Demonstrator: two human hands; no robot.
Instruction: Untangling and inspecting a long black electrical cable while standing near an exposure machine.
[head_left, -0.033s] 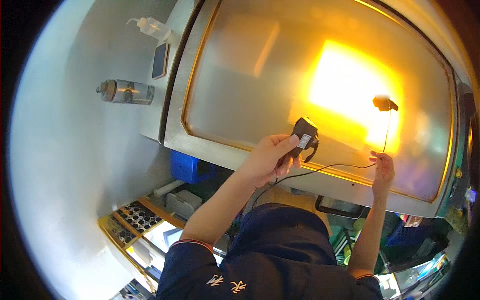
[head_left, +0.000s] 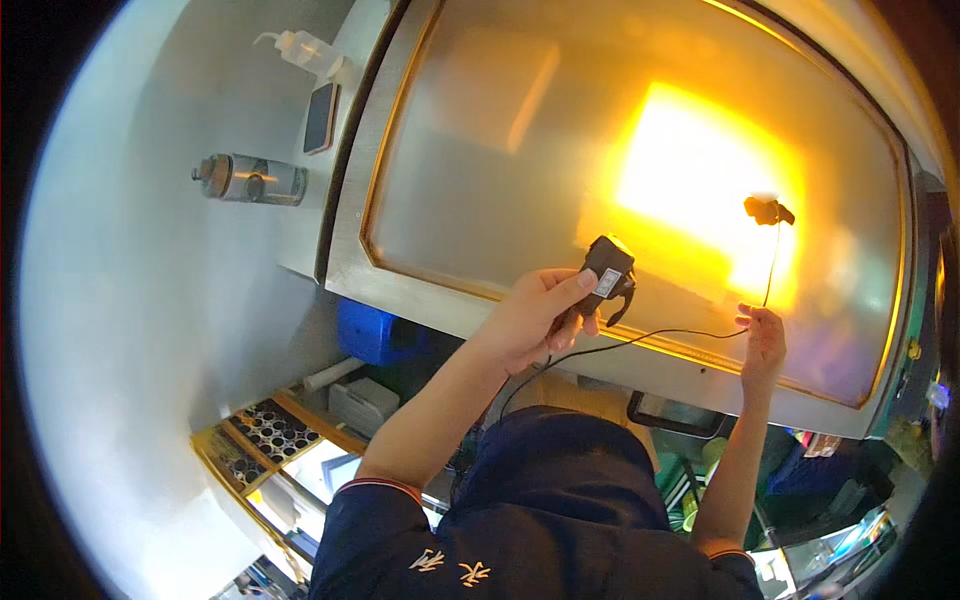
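Over the steel table [head_left: 345, 262], left hand [head_left: 528, 322] grips black device [head_left: 606, 273]; right hand [head_left: 763, 337] seemingly pinches cable [head_left: 650, 336].

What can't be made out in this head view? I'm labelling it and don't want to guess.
- Small black handheld device: front hidden, turned away; left hand covers its lower part.
- Small black clip-like piece: too small, washed out by yellow glare.
- Thin black cable: its end is covered by right hand.
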